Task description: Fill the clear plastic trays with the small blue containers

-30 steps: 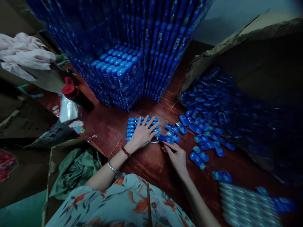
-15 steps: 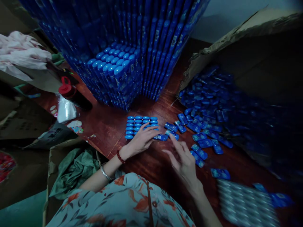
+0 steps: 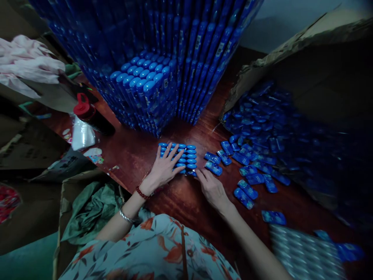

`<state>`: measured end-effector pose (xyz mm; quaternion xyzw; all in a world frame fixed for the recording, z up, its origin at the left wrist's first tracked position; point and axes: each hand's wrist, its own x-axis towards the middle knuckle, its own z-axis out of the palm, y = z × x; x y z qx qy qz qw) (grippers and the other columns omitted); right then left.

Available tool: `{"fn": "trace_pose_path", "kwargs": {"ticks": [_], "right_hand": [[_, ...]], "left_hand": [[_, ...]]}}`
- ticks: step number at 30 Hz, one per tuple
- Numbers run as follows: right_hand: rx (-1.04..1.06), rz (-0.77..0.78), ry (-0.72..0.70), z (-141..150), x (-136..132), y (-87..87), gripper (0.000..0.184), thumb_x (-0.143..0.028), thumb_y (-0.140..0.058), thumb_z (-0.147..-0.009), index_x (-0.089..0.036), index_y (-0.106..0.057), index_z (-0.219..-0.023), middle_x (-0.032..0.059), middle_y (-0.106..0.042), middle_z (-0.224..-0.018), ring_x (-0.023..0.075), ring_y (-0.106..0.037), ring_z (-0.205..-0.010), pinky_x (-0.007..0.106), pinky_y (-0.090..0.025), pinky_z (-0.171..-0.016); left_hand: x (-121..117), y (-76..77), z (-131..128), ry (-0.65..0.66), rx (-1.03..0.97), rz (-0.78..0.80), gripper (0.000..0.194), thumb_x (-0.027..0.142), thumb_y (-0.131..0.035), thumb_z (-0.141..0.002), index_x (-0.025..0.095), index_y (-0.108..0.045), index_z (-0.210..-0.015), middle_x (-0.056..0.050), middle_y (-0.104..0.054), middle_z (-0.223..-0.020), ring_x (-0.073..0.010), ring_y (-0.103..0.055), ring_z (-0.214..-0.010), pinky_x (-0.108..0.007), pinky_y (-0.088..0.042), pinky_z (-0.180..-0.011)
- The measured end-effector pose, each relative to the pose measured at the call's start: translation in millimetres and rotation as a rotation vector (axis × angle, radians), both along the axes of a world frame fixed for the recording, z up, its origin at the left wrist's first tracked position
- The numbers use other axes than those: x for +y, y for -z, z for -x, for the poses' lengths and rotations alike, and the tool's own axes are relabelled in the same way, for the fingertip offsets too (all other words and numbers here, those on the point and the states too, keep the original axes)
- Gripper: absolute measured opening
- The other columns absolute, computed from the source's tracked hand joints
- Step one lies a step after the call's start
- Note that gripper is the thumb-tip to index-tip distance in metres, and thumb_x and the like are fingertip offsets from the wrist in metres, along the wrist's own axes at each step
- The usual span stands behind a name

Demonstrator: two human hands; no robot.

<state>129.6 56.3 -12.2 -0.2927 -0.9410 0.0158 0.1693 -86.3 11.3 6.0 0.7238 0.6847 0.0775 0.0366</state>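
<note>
Right hand [image 3: 214, 190] just came back to the block [image 3: 191, 156], can't tell its grip, left hand [image 3: 164, 168] spread open on top, so looks two-handed again.

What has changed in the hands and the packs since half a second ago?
The left hand moved leftward and now spreads over the block of blue packs. The right hand, then open and apart, came in leftward and now touches the corner pack at the block's near right. The red-lidded bottle and loose packs stayed put.
</note>
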Motion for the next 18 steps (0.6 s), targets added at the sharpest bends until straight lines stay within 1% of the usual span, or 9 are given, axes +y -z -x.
{"fn": "trace_pose_path", "kwargs": {"ticks": [2,5,8,11,13,15,17,18], "right_hand": [[-0.1,-0.052,-0.044,5.6,2.2,-5.8,0.033,-0.01,-0.031,-0.09,-0.012,-0.056,-0.112,0.0108,-0.062,-0.09,0.0194,-0.058,-0.08,0.028,-0.05,-0.067],[-0.25,-0.077,-0.105,17.0,3.6,-20.0,0.037,-0.001,-0.03,-0.084,-0.012,-0.057,-0.107,0.0107,-0.062,-0.086,0.02,-0.056,-0.077,0.029,-0.048,-0.067],[-0.397,-0.093,-0.16,32.4,2.0,-31.5,0.036,0.002,-0.032,-0.08,-0.013,-0.06,-0.096,0.0108,-0.06,-0.08,0.0209,-0.055,-0.073,0.03,-0.047,-0.06],[-0.46,-0.088,-0.187,46.4,1.1,-33.9,0.032,0.003,-0.034,-0.078,-0.012,-0.06,-0.089,0.0117,-0.059,-0.076,0.0215,-0.054,-0.07,0.03,-0.044,-0.052],[-0.434,-0.073,-0.188,49.5,2.7,-30.1,0.031,0.003,-0.034,-0.079,-0.012,-0.06,-0.089,0.0116,-0.059,-0.077,0.0211,-0.055,-0.07,0.03,-0.043,-0.051],[-0.36,-0.061,-0.173,44.8,4.7,-23.3,0.028,-0.001,-0.035,-0.083,-0.013,-0.06,-0.091,0.01,-0.059,-0.078,0.0198,-0.056,-0.07,0.029,-0.044,-0.052],[-0.213,-0.062,-0.139,33.7,5.4,-14.8,0.023,-0.011,-0.039,-0.088,-0.015,-0.06,-0.099,0.0084,-0.062,-0.081,0.0185,-0.058,-0.07,0.028,-0.047,-0.056],[-0.108,-0.061,-0.11,27.2,5.3,-10.1,0.023,-0.018,-0.042,-0.09,-0.016,-0.059,-0.105,0.0082,-0.063,-0.084,0.0185,-0.06,-0.072,0.028,-0.048,-0.06]], "left_hand": [[0.0,1.9,-1.2,-0.012,0.011,-0.024,0.056,0.051,-0.034,-0.091,0.026,-0.03,-0.141,-0.004,-0.024,-0.15,-0.0289,-0.014,-0.14,-0.057,-0.008,-0.111],[0.3,3.0,-3.2,-0.014,-0.001,-0.047,0.056,0.05,-0.036,-0.09,0.026,-0.031,-0.14,-0.005,-0.026,-0.149,-0.0297,-0.015,-0.139,-0.058,-0.009,-0.111],[0.1,5.1,-3.3,-0.01,-0.028,-0.063,0.056,0.049,-0.039,-0.09,0.024,-0.032,-0.14,-0.007,-0.027,-0.149,-0.0313,-0.016,-0.139,-0.06,-0.01,-0.109],[0.9,7.6,-2.7,-0.008,-0.045,-0.086,0.056,0.047,-0.041,-0.09,0.024,-0.033,-0.14,-0.008,-0.028,-0.148,-0.0314,-0.017,-0.139,-0.061,-0.01,-0.109],[2.9,7.6,-2.1,-0.016,-0.047,-0.095,0.055,0.046,-0.042,-0.09,0.024,-0.033,-0.139,-0.008,-0.029,-0.148,-0.0309,-0.016,-0.139,-0.061,-0.009,-0.109],[4.6,5.2,-0.5,-0.017,-0.053,-0.095,0.054,0.045,-0.042,-0.09,0.024,-0.033,-0.139,-0.008,-0.03,-0.148,-0.0302,-0.016,-0.139,-0.06,-0.009,-0.11],[3.0,1.8,3.3,-0.005,-0.099,-0.098,0.054,0.044,-0.041,-0.091,0.026,-0.031,-0.14,-0.007,-0.03,-0.148,-0.0285,-0.015,-0.139,-0.058,-0.01,-0.111],[0.0,0.7,6.1,-0.022,-0.148,-0.111,0.053,0.044,-0.039,-0.092,0.026,-0.029,-0.141,-0.006,-0.029,-0.148,-0.0272,-0.015,-0.139,-0.057,-0.011,-0.111]]}}
